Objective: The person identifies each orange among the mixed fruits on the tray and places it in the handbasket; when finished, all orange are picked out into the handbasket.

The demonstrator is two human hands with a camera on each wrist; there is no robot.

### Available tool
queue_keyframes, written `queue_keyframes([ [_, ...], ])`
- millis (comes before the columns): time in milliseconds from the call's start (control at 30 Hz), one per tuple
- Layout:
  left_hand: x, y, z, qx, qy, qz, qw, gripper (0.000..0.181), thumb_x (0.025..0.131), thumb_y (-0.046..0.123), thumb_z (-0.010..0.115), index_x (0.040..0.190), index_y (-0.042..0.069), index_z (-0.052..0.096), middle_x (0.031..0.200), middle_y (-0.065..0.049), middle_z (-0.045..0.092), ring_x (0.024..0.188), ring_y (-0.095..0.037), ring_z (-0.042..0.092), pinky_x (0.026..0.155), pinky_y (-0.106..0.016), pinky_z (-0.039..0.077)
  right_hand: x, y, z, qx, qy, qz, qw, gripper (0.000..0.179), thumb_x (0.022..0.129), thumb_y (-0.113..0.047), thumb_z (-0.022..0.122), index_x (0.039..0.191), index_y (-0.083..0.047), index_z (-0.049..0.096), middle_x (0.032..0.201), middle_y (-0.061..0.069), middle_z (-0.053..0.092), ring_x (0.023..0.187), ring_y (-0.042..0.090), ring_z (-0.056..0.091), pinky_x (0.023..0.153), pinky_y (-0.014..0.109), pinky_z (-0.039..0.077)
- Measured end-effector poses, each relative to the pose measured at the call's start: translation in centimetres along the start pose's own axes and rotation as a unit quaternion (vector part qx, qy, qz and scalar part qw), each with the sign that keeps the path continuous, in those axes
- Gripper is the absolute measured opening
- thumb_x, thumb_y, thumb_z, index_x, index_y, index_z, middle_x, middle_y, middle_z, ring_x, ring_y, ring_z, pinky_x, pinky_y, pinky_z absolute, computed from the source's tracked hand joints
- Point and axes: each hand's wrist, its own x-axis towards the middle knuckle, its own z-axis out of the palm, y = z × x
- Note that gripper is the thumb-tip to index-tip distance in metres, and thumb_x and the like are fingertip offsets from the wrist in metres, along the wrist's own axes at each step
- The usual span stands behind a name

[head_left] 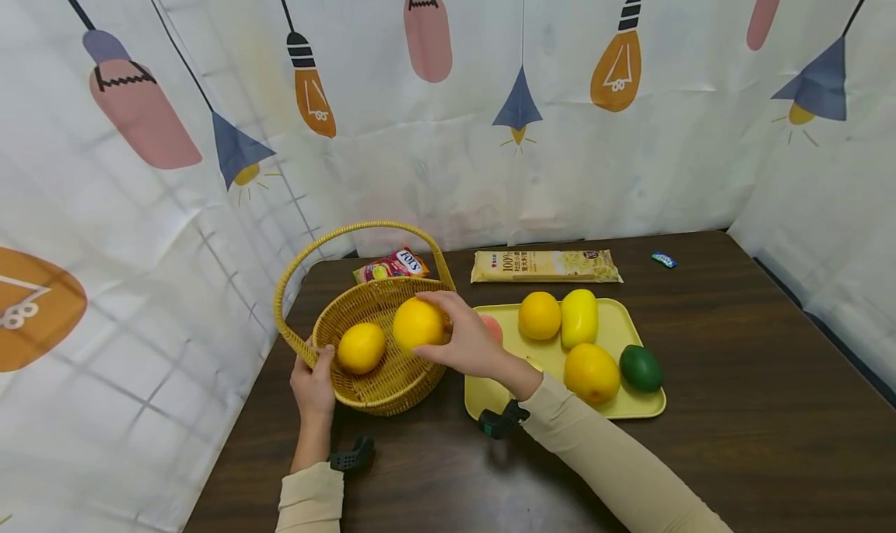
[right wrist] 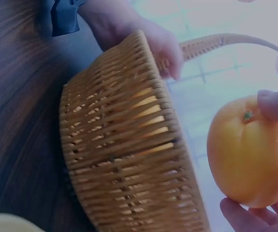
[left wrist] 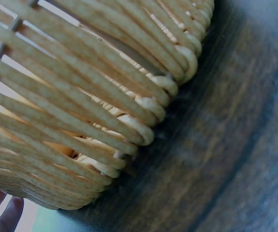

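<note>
My left hand [head_left: 313,389] grips the near-left rim of a yellow wicker basket [head_left: 402,399], by the foot of its tall hoop handle. The basket leans, its mouth turned towards me. Inside lies one yellow-orange fruit [head_left: 362,348]. Between thumb and fingers, my right hand [head_left: 472,338] holds an orange [head_left: 418,325] over the basket's right part. The right wrist view shows that orange [right wrist: 250,154] outside the wicker wall [right wrist: 119,145], with its green stem spot visible. Mostly woven wall [left wrist: 81,96] fills the left wrist view, with fingertips at its lower left corner.
Right of the basket, a yellow tray [head_left: 630,410] holds an orange [head_left: 540,315], a yellow mango [head_left: 579,319], a larger orange fruit [head_left: 592,373], a green avocado [head_left: 640,368] and a partly hidden pink fruit [head_left: 492,328]. Behind lie a noodle packet [head_left: 546,266], candy bag [head_left: 395,265] and small blue wrapper [head_left: 663,260].
</note>
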Motion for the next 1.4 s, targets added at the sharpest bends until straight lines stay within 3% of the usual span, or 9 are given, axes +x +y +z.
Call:
queue_keyframes([
  [267, -0.1, 0.1, 0.1, -0.003, -0.005, 0.001, 1.0000, 0.050, 0.098, 0.036, 0.056, 0.140, 0.009, 0.052, 0.141, -0.016, 0.050, 0.103, -0.012, 0.052, 0.075, -0.015, 0.044, 1.9, 0.8, 1.6, -0.032, -0.017, 0.065, 0.9972, 0.076, 0.078, -0.034, 0.082, 0.144, -0.022, 0.046, 0.138, 0.003, 0.047, 0.109, 0.019, 0.054, 0.086, 0.036, 0.050],
  [600, -0.1, 0.2, 0.0, -0.005, -0.008, -0.001, 1.0000, 0.053, 0.098, 0.037, 0.056, 0.141, 0.008, 0.051, 0.142, -0.016, 0.050, 0.106, -0.014, 0.052, 0.075, -0.014, 0.044, 4.1, 1.2, 2.8, -0.037, -0.028, 0.121, 0.9915, 0.078, 0.079, -0.035, 0.081, 0.146, -0.021, 0.043, 0.138, 0.006, 0.046, 0.107, 0.022, 0.054, 0.085, 0.038, 0.049],
  [800, -0.2, 0.1, 0.0, 0.000, -0.006, -0.001, 1.0000, 0.054, 0.098, 0.038, 0.056, 0.143, 0.009, 0.049, 0.143, -0.016, 0.049, 0.105, -0.011, 0.052, 0.075, -0.012, 0.044, 5.3, 2.0, 3.9, -0.046, -0.020, 0.145, 0.9881, 0.079, 0.078, -0.036, 0.081, 0.145, -0.019, 0.044, 0.139, 0.005, 0.048, 0.108, 0.022, 0.054, 0.085, 0.037, 0.049],
  [1067, 0.4, -0.4, 0.0, -0.003, -0.010, -0.007, 0.9999, 0.049, 0.098, 0.034, 0.056, 0.138, 0.007, 0.052, 0.140, -0.015, 0.051, 0.104, -0.014, 0.050, 0.076, -0.017, 0.043, 6.4, 2.2, 4.3, 0.005, 0.001, 0.193, 0.9811, 0.080, 0.079, -0.035, 0.081, 0.147, -0.017, 0.042, 0.139, 0.005, 0.050, 0.108, 0.023, 0.056, 0.090, 0.039, 0.048],
  [1400, 0.2, -0.1, -0.1, -0.002, -0.012, -0.014, 0.9998, 0.050, 0.098, 0.034, 0.057, 0.142, 0.010, 0.051, 0.144, -0.015, 0.048, 0.105, -0.011, 0.050, 0.076, -0.015, 0.043, 7.1, 2.6, 5.2, -0.038, 0.016, 0.221, 0.9744, 0.080, 0.079, -0.034, 0.080, 0.146, -0.014, 0.042, 0.137, 0.009, 0.052, 0.111, 0.025, 0.055, 0.091, 0.039, 0.048],
])
